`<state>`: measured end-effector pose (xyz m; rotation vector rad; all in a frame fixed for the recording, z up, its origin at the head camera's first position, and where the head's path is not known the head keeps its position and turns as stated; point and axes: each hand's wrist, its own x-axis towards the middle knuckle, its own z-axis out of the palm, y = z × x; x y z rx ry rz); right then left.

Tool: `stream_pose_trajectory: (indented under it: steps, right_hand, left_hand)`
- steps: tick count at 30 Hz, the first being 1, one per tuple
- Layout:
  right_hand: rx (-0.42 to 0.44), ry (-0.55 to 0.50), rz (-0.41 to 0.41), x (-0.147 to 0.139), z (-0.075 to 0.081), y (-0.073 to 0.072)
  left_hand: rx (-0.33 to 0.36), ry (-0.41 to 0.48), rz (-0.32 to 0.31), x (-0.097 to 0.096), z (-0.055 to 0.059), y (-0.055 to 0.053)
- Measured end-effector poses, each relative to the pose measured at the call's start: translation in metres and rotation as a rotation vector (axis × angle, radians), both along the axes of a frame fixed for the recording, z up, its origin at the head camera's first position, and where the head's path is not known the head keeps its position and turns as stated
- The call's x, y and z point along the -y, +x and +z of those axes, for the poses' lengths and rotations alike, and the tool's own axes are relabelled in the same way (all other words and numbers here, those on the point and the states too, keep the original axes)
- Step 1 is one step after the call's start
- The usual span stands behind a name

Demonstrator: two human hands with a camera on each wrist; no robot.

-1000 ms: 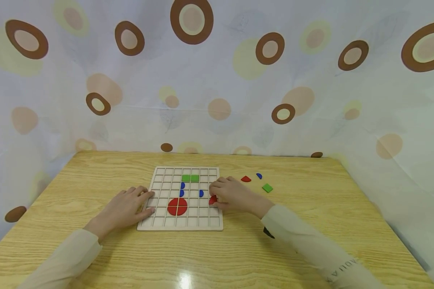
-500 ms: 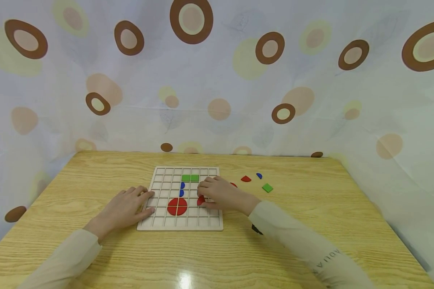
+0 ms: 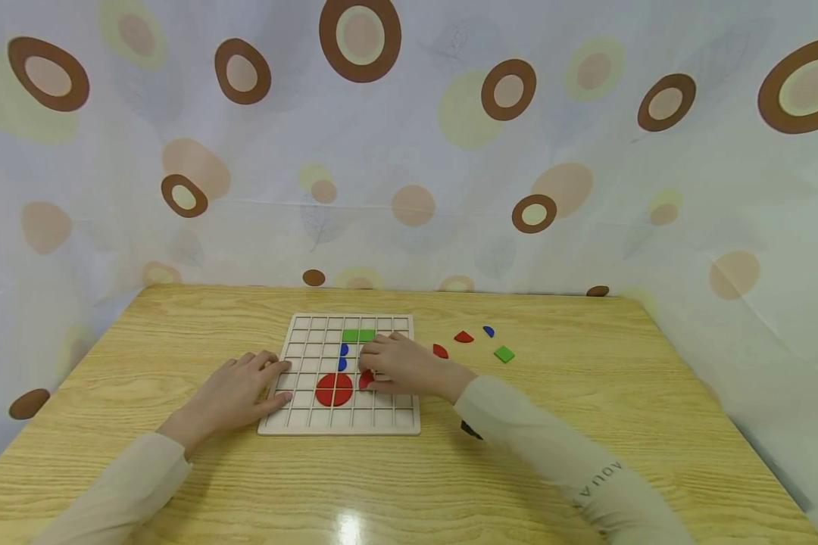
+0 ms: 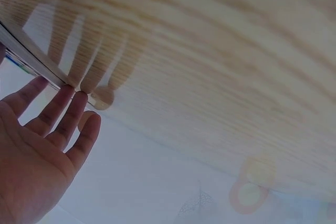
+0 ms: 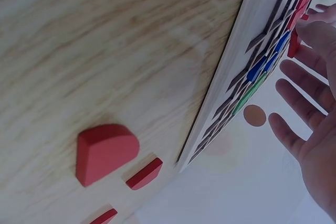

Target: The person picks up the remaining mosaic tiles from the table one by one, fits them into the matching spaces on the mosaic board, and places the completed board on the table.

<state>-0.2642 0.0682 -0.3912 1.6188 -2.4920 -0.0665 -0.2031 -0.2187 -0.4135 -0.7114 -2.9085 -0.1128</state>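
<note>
A pale gridded board (image 3: 307, 418) lies on the table. My right hand (image 3: 409, 367) is over its right half, pinching a red quarter-circle piece (image 3: 366, 380) between thumb and fingers; the right wrist view shows the same red piece (image 5: 294, 44) at the thumb tip. Just left of it, red quarters form a full disc (image 3: 334, 389). Two blue half-circles (image 3: 343, 364) and two green squares (image 3: 359, 335) sit in cells farther back. My left hand (image 3: 235, 392) rests at the board's left edge, fingers (image 4: 67, 114) loosely extended along it.
Right of the board lie a red quarter piece (image 3: 440, 351), another red piece (image 3: 463, 337), a blue half-circle (image 3: 488, 331) and a green square (image 3: 504, 354). A patterned cloth (image 3: 409, 151) hangs behind the wooden table (image 3: 354, 484).
My right hand has moved left across the board, carrying the red quarter piece towards the red disc. It now covers a blue piece seen earlier. My left hand has stayed put.
</note>
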Motion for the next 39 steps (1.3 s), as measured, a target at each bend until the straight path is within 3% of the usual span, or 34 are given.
stream_pose_trajectory:
  steps: [23, 39]
  right_hand:
    - [0.088, 0.066, -0.106, 0.0042, -0.0015, -0.0008]
    - [0.052, 0.026, -0.083, 0.0027, -0.0029, -0.0004]
  left_hand:
    - [-0.005, -0.009, 0.005, 0.0008, -0.0031, -0.0015]
    - [-0.003, -0.007, 0.001, 0.0003, -0.0017, -0.0006]
